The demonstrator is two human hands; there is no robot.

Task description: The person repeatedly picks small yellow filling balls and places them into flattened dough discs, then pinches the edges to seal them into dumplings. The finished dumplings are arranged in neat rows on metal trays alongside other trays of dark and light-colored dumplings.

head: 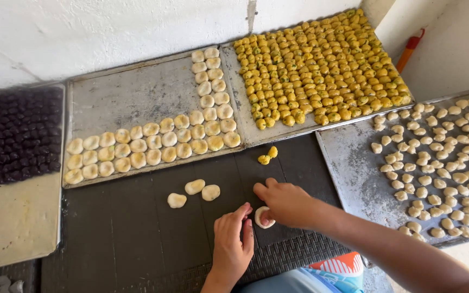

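Right hand (pixel 286 203) — grip pinching a dough piece (pixel 261 217); left hand (pixel 233 241) beside it, fingers loosely curled, empty.

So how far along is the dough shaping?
Done: shaped pieces fill part of the middle tray, with three more on the mat. In hand: both hands, left and right, press one dough piece. Left: many small lumps and yellow balls wait on their trays.
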